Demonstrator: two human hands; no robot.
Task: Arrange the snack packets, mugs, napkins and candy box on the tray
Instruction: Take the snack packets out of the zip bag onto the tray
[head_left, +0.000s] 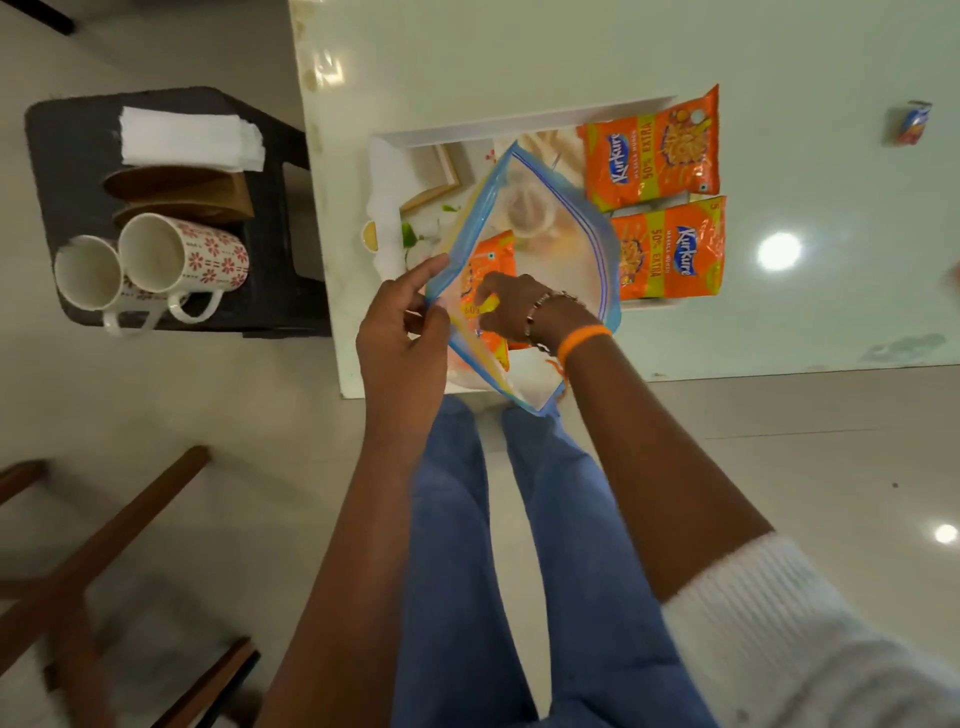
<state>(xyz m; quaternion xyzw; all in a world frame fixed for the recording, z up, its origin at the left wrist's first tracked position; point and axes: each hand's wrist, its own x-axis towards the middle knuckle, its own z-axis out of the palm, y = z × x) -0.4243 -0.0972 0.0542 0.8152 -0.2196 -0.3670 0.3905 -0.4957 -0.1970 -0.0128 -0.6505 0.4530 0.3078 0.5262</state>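
Observation:
My left hand (402, 338) pinches the open rim of a clear zip bag (550, 244) with blue edges, held over the white tray (519, 120). My right hand (511, 312) reaches inside the bag and grips an orange snack packet (491, 260). Two more orange snack packets lie on the tray's right side: one at the back (652, 150), one in front (670, 249). Two floral mugs (182, 262) lie on their sides on the dark stool (62, 145) at the left, beside a stack of white napkins (189, 137).
The tray rests on a glossy white table (779, 62). A brown paper bag (182, 192) lies between napkins and mugs on the stool. A small wrapped item (912, 122) sits far right on the table. Wooden chair legs (104, 545) stand at lower left.

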